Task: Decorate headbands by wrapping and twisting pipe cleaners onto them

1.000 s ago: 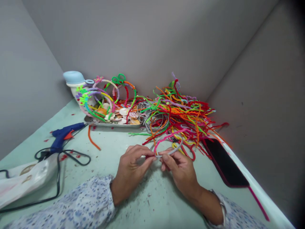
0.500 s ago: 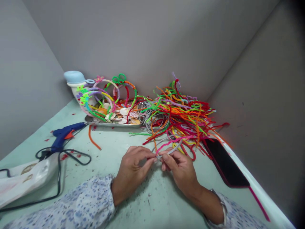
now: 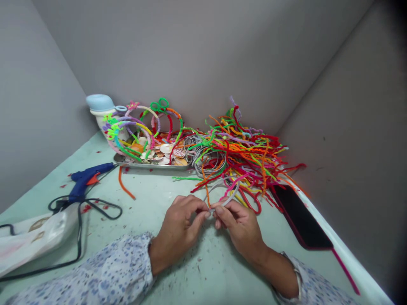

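A thin grey headband (image 3: 234,194) is held low over the table, its curve pointing away from me. My left hand (image 3: 182,226) pinches it near one end between thumb and index finger. Close beside, my right hand (image 3: 240,226) has thumb and fingers closed on the same band. A pink pipe cleaner (image 3: 234,185) rises from behind the right fingers; its lower end is hidden there. Just beyond my fingertips lies the near edge of a heap of colourful pipe cleaners (image 3: 251,148).
A metal tray (image 3: 152,166) with shells and several fuzzy decorated headbands (image 3: 159,120) stands at the back, beside a blue-lidded bottle (image 3: 100,103). A blue glue gun (image 3: 79,182) with its cord and a plastic bag (image 3: 41,237) lie left. A phone (image 3: 302,218) lies right.
The pink pipe cleaner has shifted from the left fingertips to behind the right fingers, and its free end points more steeply away. The headband has tilted slightly; both hands stay nearly in place.
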{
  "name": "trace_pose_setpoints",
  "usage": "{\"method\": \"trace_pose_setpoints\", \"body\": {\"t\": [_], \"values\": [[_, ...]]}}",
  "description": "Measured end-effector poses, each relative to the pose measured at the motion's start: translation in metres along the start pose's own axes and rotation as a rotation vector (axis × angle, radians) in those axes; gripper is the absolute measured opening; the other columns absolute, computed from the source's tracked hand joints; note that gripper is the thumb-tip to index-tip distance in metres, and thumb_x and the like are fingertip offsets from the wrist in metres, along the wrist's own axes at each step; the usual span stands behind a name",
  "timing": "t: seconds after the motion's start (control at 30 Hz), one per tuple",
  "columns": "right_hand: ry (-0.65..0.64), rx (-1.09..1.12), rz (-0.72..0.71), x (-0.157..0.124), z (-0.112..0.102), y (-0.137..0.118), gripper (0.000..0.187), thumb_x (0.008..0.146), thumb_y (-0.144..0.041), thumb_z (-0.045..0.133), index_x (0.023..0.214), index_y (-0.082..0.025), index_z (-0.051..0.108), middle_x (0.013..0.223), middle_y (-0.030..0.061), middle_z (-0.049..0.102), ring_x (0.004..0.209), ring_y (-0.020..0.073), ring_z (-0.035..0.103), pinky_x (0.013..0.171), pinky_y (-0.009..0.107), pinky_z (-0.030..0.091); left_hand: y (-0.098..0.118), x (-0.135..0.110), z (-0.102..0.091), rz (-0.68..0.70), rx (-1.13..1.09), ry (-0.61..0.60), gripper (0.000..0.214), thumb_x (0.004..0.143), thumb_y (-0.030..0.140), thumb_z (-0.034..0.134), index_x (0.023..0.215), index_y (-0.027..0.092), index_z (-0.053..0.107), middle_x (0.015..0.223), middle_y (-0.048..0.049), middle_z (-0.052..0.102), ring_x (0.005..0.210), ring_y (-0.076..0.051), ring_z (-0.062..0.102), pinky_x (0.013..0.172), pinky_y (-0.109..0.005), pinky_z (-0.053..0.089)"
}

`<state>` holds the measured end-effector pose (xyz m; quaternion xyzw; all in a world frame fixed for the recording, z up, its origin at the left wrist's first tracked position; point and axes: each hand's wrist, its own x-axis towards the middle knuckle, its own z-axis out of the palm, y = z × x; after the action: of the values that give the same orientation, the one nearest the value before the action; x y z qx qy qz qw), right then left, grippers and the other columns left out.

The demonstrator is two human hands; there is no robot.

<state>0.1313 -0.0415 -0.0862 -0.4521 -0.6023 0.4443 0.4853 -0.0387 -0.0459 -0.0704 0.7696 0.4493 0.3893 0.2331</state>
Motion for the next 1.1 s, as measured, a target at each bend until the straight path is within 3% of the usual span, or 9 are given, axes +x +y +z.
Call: {"method": "trace_pose_setpoints", "body": {"t": [0.13, 0.27, 0.5, 0.7, 1.1], "values": [[-0.002, -0.017, -0.024, 0.0, 0.002, -0.002, 0.026, 0.087, -0.035, 0.059, 0.067, -0.018, 0.065, 0.058, -0.0013, 0.059, 0.051, 0.0102, 0.053, 0.05, 0.021, 0.043, 0.001, 0.0, 0.0, -0.015, -0.009, -0.041, 0.01, 0.089, 0.017, 0.052, 0.081, 0.018, 0.058, 0.08, -0.0002, 0.062, 0.079, -0.016, 0.054, 0.077, -0.032, 0.036], [-0.006, 0.03, -0.018, 0.0, 0.004, -0.002, 0.02, 0.086, -0.035, 0.06, 0.076, -0.019, 0.066, 0.06, -0.0026, 0.056, 0.05, 0.0097, 0.053, 0.049, 0.021, 0.045, 0.0, 0.0, 0.001, -0.054, -0.025, -0.054, 0.012, 0.091, 0.018, 0.049, 0.081, 0.018, 0.056, 0.08, -0.0009, 0.059, 0.079, -0.017, 0.051, 0.076, -0.032, 0.036], [0.13, 0.149, 0.01, 0.003, 0.004, 0.005, 0.018, 0.086, -0.038, 0.06, 0.087, -0.021, 0.055, 0.063, -0.0051, 0.053, 0.052, 0.0086, 0.05, 0.049, 0.019, 0.043, -0.002, -0.002, 0.0, -0.144, -0.107, -0.02, 0.012, 0.092, 0.022, 0.045, 0.084, 0.019, 0.053, 0.084, -0.0018, 0.056, 0.082, -0.018, 0.05, 0.075, -0.031, 0.037], [0.058, 0.23, 0.128, 0.007, 0.003, 0.004, 0.029, 0.088, -0.044, 0.057, 0.104, -0.021, 0.051, 0.06, -0.0065, 0.052, 0.049, 0.0083, 0.048, 0.046, 0.019, 0.039, -0.003, -0.001, 0.002, -0.153, -0.158, -0.042, 0.013, 0.093, 0.024, 0.044, 0.083, 0.019, 0.051, 0.082, -0.0014, 0.054, 0.08, -0.018, 0.049, 0.075, -0.031, 0.037], [0.033, 0.193, 0.255, 0.013, 0.003, 0.003, 0.032, 0.084, -0.047, 0.059, 0.094, -0.019, 0.047, 0.047, -0.009, 0.05, 0.037, 0.0076, 0.04, 0.037, 0.017, 0.03, -0.002, -0.002, 0.001, -0.126, -0.164, -0.052, 0.015, 0.094, 0.026, 0.041, 0.083, 0.019, 0.049, 0.083, -0.0019, 0.053, 0.081, -0.018, 0.048, 0.075, -0.03, 0.037]]}}
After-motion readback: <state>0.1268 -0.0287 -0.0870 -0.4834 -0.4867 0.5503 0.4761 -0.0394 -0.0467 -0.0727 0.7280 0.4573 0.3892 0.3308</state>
